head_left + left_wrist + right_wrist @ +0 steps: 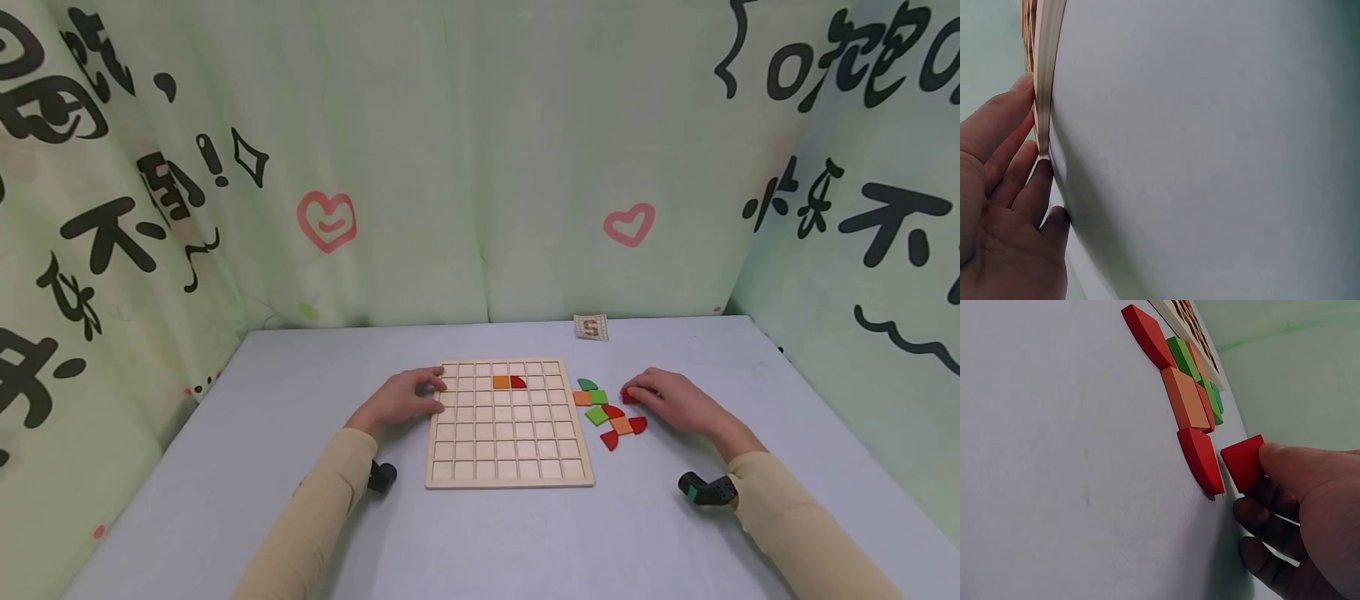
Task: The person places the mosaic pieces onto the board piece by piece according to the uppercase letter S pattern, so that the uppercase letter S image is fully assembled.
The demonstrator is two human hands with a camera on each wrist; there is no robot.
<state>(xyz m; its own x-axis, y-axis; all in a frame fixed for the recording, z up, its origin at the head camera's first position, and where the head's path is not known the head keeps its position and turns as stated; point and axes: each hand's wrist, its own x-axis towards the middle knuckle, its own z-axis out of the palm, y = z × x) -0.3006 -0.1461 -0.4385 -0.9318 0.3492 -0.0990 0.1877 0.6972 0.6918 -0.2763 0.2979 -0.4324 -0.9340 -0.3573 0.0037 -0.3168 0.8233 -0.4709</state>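
A wooden grid board [510,483] lies on the table, with an orange square tile [500,382] and a red quarter-round tile [518,382] side by side in its cells near the far edge. My left hand [408,396] rests against the board's left rim; in the left wrist view the thumb [1007,112] and fingers touch that rim. Right of the board, my right hand [671,400] pinches a red tile [1244,464] between thumb and fingers, slightly above the table. The tile looks square in the right wrist view, though fingers cover part of it.
Several loose tiles lie by the board's right side: a dark green piece [587,384], green squares [597,415], orange squares [622,426] and red quarter-rounds [610,440]. A small printed card [591,327] lies at the table's far edge. Printed curtains [480,167] surround the table.
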